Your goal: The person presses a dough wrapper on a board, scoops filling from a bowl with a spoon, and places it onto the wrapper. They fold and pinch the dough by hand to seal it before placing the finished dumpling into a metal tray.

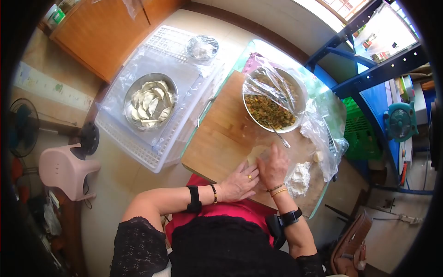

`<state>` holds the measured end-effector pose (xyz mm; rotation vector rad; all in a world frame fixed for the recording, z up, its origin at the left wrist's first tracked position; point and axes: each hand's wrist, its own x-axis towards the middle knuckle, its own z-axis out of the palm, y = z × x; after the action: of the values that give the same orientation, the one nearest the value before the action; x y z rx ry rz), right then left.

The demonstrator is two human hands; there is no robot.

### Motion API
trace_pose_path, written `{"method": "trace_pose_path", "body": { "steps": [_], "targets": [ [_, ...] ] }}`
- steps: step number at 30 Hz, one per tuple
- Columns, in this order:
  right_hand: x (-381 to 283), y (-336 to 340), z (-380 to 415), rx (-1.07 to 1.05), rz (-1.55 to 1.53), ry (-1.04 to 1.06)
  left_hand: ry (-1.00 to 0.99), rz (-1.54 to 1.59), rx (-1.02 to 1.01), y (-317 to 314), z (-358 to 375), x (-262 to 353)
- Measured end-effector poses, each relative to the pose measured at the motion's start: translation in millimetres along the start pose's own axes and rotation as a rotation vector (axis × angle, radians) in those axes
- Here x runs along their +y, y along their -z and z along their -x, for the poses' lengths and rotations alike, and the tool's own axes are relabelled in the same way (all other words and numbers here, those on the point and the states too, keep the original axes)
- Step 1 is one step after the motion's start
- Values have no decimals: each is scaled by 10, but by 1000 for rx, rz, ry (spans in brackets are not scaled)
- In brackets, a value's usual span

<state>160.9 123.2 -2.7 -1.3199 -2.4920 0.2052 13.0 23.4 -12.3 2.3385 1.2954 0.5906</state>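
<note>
A thin, pale dough wrapper (254,155) is on the wooden board (217,134), near its front edge. At the wrapper's near left side, the fingers of my left hand (239,183) press together on its edge. My right hand (274,168) is right beside it, with bent fingers touching the wrapper's right side; what lies under the palm is hidden. Beyond the hands stands a large bowl of chopped filling (270,111), partly covered with plastic film, a spoon (282,138) leaning out over its rim. White flour (299,179) is heaped right of my right hand, and a small dough piece (318,156) lies behind it.
To the left, a round metal pan of dumplings (151,102) rests on a white plastic crate (159,154). A film-covered bowl (202,47) is at the crate's far corner. Crumpled plastic film (323,143) covers the table's right side. A pink stool (64,168) stands at far left.
</note>
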Motion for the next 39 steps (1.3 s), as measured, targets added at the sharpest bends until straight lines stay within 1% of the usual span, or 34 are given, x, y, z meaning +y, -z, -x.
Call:
{"method": "trace_pose_path", "body": {
  "steps": [1, 2, 3, 5, 6, 9, 10, 11, 13, 14, 15, 17, 18, 19, 21, 23, 25, 26, 27, 28, 29, 30, 31, 32, 33, 34, 35, 37, 38, 39],
  "targets": [
    [35, -61, -73, 32, -7, -49, 7, -4, 2, 18, 15, -14],
    [262, -186, -99, -33, -7, -121, -15, -25, 27, 34, 27, -4],
    [320, -148, -161, -20, -4, -114, -42, -55, 63, 65, -1, -24],
    [398, -79, -283, 77, -135, -273, -24, -45, 81, 89, -31, -43],
    [467, -98, -261, 138, -165, -255, 4, -19, 80, 87, -12, -40],
    [458, -77, -128, 179, -187, -200, 45, -1, 65, 126, 8, -63],
    [407, -83, -52, 137, -335, -206, 41, 3, 60, 132, 18, -48],
    [305, -79, 12, 138, -331, -214, 33, -19, 56, 143, 24, -36],
    [38, -80, 82, 58, -36, -7, 20, -41, 49, 135, 19, -43],
    [-56, -92, 103, -6, -40, -68, 25, -48, 57, 110, 29, -47],
    [-17, -91, 72, -7, -43, -71, 32, -55, 66, 93, 40, -51],
    [155, -112, -59, -57, -94, -336, 35, -56, 70, 91, 75, -84],
    [270, -138, -85, 35, -108, -346, 31, -53, 79, 106, 70, -112],
    [373, -127, -100, 44, -109, -339, 29, -63, 86, 110, 55, -132],
    [528, -91, -56, 85, -322, -454, 156, -114, 122, 112, 31, -121],
    [559, -46, 18, 95, -362, -477, 181, -114, 123, 132, -29, -125],
    [432, 128, 42, 109, -435, -426, 189, -110, 118, 79, -102, -110],
    [399, 184, 58, 113, -433, -436, 136, -110, 97, 22, -129, -99],
    [368, 231, 73, 105, -408, -307, 85, -111, 76, -31, -149, -82],
    [337, 273, 85, 95, -382, -178, 80, -109, 70, -86, -170, -58],
    [303, 316, 93, 96, -383, -184, 9, -108, 52, -87, -203, -17],
    [268, 356, 102, 71, -319, -101, -61, -106, 34, -83, -218, 16],
    [233, 386, 111, 44, -255, -18, -62, -104, 31, -72, -218, 47],
    [188, 409, 135, 42, -255, -24, -96, -73, 9, -48, -217, 85],
    [137, 424, 174, -22, -186, 2, -129, -41, -14, -24, -216, 115],
    [98, 417, 212, -87, -119, 28, -120, 6, -120, 5, -198, 130],
    [74, 364, 248, -92, -123, 23, -118, 11, -127, 11, -179, 128],
    [75, 188, 309, -59, 39, -46, -95, 33, -216, 23, -147, 125],
    [189, 94, 272, 26, 91, -60, -92, 30, -217, 2, -139, 115],
    [275, 68, 214, 27, 89, -62, -105, 40, -117, -37, -118, 119]
  ]
}}
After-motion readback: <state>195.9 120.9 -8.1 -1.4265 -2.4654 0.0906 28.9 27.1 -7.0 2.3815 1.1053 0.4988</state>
